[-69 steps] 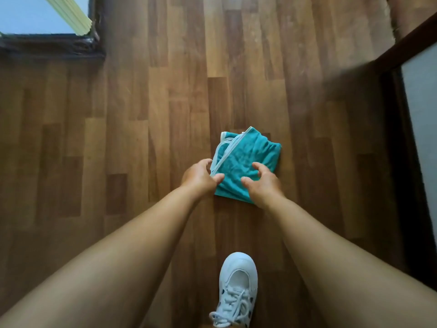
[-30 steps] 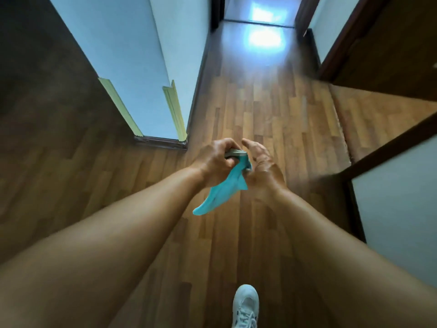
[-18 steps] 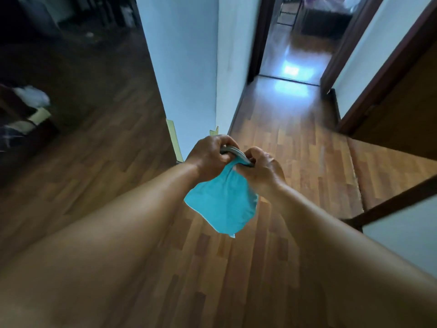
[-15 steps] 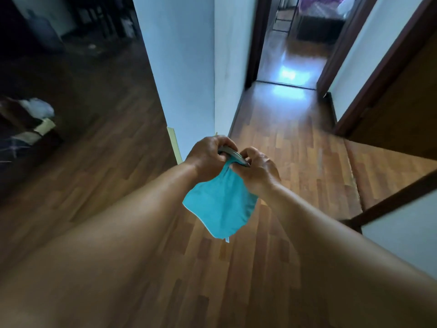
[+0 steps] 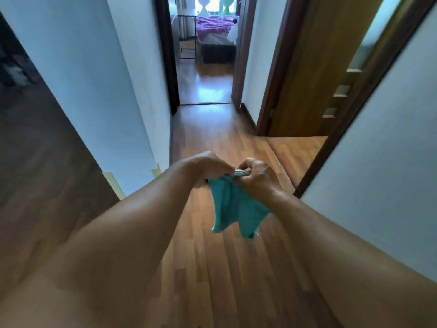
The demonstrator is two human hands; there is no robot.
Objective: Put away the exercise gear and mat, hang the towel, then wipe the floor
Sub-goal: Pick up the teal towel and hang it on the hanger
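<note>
Fingers point(image 5: 221, 165) of left hand point(image 5: 203, 170) and right hand point(image 5: 256, 177) pinching top edge of teal cloth point(image 5: 233, 207) at frame centre, cloth hanging toward 6 o'clock, long axis vertical, above wooden floor point(image 5: 212, 268), no writing legible

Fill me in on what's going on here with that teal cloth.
A person stands in a hallway and holds a teal cloth out in front with both bare hands. The left hand and the right hand each pinch its bunched top edge close together, and the rest hangs loose in the air above the wooden floor. Nothing is being wiped at this moment. Ahead, an open doorway leads to a room with a purple bedcover.
</note>
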